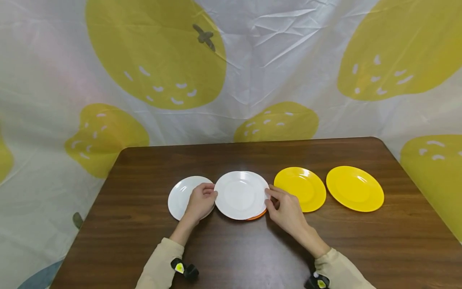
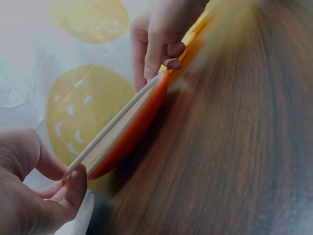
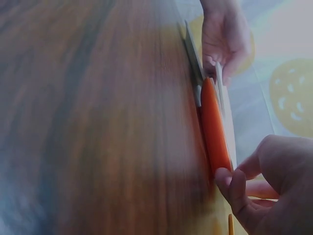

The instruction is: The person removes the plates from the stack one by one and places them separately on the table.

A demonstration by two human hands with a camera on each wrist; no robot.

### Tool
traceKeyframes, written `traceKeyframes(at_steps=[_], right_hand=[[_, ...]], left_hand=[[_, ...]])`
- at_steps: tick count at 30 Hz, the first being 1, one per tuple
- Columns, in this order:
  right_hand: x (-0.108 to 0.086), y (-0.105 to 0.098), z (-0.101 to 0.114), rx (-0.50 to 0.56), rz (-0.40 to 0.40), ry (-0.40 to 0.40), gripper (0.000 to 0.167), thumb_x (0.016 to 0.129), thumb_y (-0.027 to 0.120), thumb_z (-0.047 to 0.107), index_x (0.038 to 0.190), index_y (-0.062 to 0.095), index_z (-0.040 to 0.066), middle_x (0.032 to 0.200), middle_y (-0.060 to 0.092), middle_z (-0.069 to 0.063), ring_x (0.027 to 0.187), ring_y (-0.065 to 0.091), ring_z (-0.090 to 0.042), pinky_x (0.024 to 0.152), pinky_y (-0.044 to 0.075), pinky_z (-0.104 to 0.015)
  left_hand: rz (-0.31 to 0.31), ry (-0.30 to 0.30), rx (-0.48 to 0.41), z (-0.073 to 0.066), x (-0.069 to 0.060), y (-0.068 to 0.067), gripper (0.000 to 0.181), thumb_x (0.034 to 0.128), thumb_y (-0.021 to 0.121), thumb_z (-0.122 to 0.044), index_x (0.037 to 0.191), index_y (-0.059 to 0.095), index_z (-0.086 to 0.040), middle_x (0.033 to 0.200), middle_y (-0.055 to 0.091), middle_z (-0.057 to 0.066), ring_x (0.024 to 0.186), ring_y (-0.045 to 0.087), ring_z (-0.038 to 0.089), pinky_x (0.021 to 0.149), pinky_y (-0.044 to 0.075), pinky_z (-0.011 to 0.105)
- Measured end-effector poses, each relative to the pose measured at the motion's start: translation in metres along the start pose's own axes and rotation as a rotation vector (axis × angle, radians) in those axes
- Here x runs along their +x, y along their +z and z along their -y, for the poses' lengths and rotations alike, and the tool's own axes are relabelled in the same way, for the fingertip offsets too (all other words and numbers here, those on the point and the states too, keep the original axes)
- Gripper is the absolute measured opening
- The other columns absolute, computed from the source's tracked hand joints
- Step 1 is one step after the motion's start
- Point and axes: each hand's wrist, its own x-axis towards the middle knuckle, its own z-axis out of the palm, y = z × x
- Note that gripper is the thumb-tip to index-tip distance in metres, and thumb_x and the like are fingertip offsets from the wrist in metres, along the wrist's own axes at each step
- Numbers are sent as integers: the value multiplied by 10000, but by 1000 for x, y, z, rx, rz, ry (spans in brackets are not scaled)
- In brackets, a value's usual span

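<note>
We had the upper white plate (image 1: 241, 196) pinched at opposite rims by left hand (image 1: 200, 202) and right hand (image 1: 288, 211), over an orange plate (image 1: 258, 216), between the table's (image 1: 245, 261) side edges; the pair looked stacked but not yet released. Another white plate (image 1: 179, 197), leftward, and two yellow plates (image 1: 300, 189), toward the right edge, lay unstacked. We saw round, glossy whites and yellows on dark-grained wood.

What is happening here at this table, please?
A person holds a white plate by its rim between both hands, the left hand on one side and the right hand on the other. An orange plate shows beneath it. On the table, a second white plate lies to the left, partly hidden by the left hand. To the right lie a nearer yellow plate and a farther yellow plate.
</note>
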Motion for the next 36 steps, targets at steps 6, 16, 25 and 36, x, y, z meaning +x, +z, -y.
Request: traceKeyframes(at_steps=[6, 16, 25, 36], right_hand=[[0, 0, 1, -6, 14, 6, 359, 862, 722, 74, 1194, 715, -63, 1263, 693, -222, 550, 523, -51, 552, 482, -206], [-1, 1, 3, 2, -6, 5, 354, 846, 718, 37, 1180, 715, -79, 1229, 705, -233, 539, 565, -36, 537, 499, -197], [-1, 1, 3, -3, -20, -3, 346, 839, 722, 18, 1170, 718, -82, 1221, 706, -240, 537, 576, -41, 538, 508, -197], [-1, 5, 3, 4, -24, -5, 348, 828, 728, 1, 1162, 715, -96, 1220, 697, -263, 596, 667, -129, 575, 555, -230]], left_hand=[[-36, -19, -5, 0, 0, -2, 287, 950, 601, -63, 1196, 644, 76, 1043, 712, 220, 967, 696, 280, 880, 572, 377], [-74, -44, -131, 7, -1, -16, 294, 966, 573, -30, 1226, 623, 97, 1087, 696, 261, 882, 683, 163, 680, 537, 166], [-124, -26, -242, 12, -2, -29, 300, 959, 567, 16, 1230, 614, 134, 1057, 690, 303, 724, 635, 17, 621, 552, 160], [-194, -21, -310, 13, -6, -43, 315, 950, 601, 14, 1242, 622, 131, 947, 721, 199, 670, 625, -10, 603, 549, 163]])
